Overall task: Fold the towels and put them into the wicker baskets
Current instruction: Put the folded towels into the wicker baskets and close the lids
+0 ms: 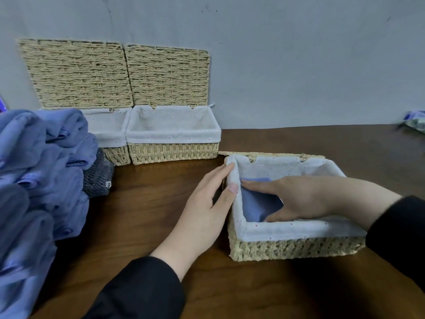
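Honestly, the towel (255, 209) looks soft and floppy, sitting down in the near basket (296, 247) on the counter (161, 203) under the right hand (299, 199), fingers spread flat, while the left hand (207, 203) steadies the rim with straight fingers, so I'd grab it by a folded edge.

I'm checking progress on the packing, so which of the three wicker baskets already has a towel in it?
The near basket, the one between both hands, holds a blue towel. The two baskets by the wall show only white lining where their insides are visible.

Three wicker baskets (296, 247), two hands (207, 203), one towel pile (41, 169).
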The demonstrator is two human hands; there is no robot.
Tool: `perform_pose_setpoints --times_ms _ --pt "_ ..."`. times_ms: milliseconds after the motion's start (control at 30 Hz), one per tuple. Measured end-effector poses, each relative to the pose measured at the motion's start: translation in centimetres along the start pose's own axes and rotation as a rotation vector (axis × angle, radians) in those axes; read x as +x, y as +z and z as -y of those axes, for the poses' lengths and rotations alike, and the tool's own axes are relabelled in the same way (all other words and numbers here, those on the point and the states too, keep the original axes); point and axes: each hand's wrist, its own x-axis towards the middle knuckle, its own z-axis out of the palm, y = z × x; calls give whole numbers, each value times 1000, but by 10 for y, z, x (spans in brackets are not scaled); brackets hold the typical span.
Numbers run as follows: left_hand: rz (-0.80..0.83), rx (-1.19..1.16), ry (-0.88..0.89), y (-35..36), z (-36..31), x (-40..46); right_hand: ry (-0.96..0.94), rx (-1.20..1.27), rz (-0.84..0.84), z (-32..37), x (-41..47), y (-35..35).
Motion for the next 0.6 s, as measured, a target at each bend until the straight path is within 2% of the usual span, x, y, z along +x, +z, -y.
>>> perform_pose_setpoints --times_ms 133,233,300,400,467,533,600 --pt "-4 20 -10 1 -1 1 4 11 8 -3 8 3" --pt "-75 96 16 -1 -5 -4 8 99 23 -2 1 -1" --pt "-144 157 69 -8 -14 -11 -4 119 -127 4 -8 -11" --pt "-216 215 173 -31 -39 -30 -20 292 -649 24 -23 -26" --pt "-302 297 288 -57 -58 -51 -59 424 -865 51 -30 -32" --pt "-409 417 418 -88 -71 -77 -125 512 -865 88 -34 -33" --pt "-514 539 518 -121 -75 -105 -206 579 -770 131 -37 -29"
